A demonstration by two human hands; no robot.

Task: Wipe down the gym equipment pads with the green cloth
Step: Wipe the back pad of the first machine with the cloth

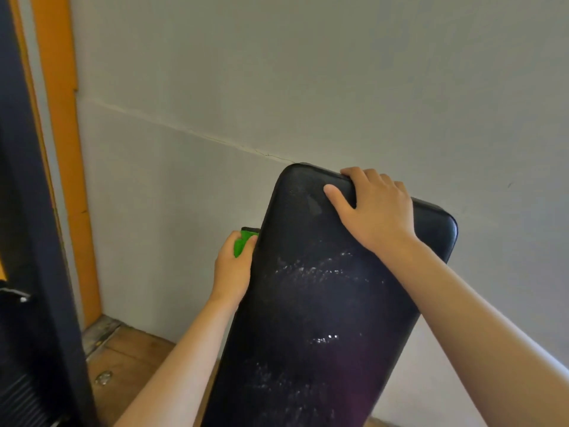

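Your left hand (pixel 232 266) is curled round the green cloth (pixel 241 241), bunching it against the near-side edge of the black pad (pixel 308 318). Your right hand (pixel 375 208) clamps the pad's top end, with the fingers hooked over the rim and the thumb lying on the face.

The likely slip is that the cloth is wadded small, so only a corner meets the vinyl. It would probably skate along the edge and miss the white smears (pixel 311 269) between your two wrists and below them. Your right palm also covers a patch of the face that is easy to forget (it will want a pass once you shift your grip). If the pad is hinged, which I cannot tell, hard sideways pressure from the left could swing it.

Just beyond your right fingertips is the grey wall (pixel 308 72), leaving little room behind the rim. Out past your left hand are an orange strip (pixel 61 118) and a dark frame (pixel 30 272), and under your left forearm is the wooden floor (pixel 129 359).
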